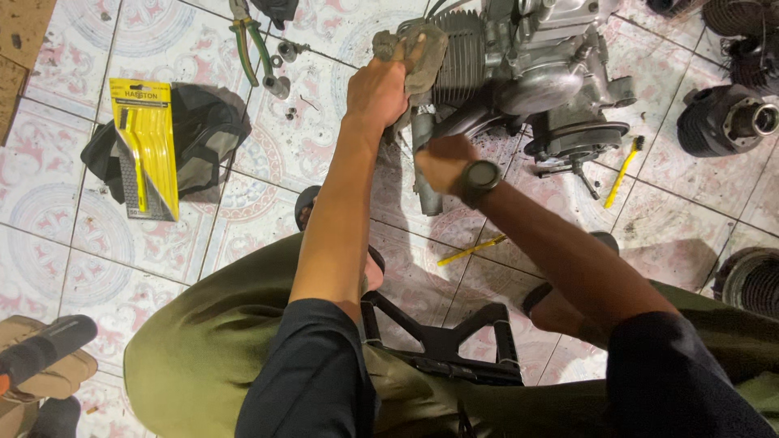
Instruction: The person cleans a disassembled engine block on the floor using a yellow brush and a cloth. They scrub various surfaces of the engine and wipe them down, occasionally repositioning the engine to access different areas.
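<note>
On the tiled floor [243,219], your left hand [375,91] is gripping a dirty rag [422,50] against the still-grimy engine [527,65], right hand's [442,162] fingers closing around its pipe [423,174].

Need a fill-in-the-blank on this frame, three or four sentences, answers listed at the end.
1. The left hand presses a dirty ____ against the engine.
2. The right hand wears a dark ____ at its wrist.
3. The tool package on the tiled floor is ____ in colour.
4. The pliers have ____ handles.

Missing words: rag; watch; yellow; green
</note>
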